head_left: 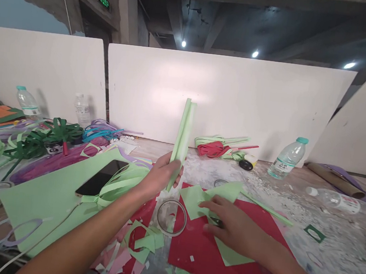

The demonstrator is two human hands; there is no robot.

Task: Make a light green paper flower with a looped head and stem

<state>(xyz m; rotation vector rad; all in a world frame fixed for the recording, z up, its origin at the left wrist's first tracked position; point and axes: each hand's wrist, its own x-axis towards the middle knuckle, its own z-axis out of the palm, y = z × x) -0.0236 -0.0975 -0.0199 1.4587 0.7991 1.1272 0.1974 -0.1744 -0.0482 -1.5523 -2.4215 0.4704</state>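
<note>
My left hand (162,174) is closed around a folded strip of light green paper (183,132), held upright above the table. My right hand (235,225) reaches low over cut light green paper pieces (192,201) that lie on a red sheet (193,251). Its fingers are apart, and a small dark object (216,222) shows beneath them, too covered to name. Between the hands lies a roll of clear tape (172,218). Left of it are a bundle of light green paper strips (122,185) and a black phone (102,178), both on a large green sheet (42,200).
Paper scraps (146,240) litter the front. A water bottle (288,159) stands at the right, and another bottle (335,200) lies on its side. Red and green paper flowers (214,148) rest near the white partition (239,99). Dark green paper loops (62,131) are at the left.
</note>
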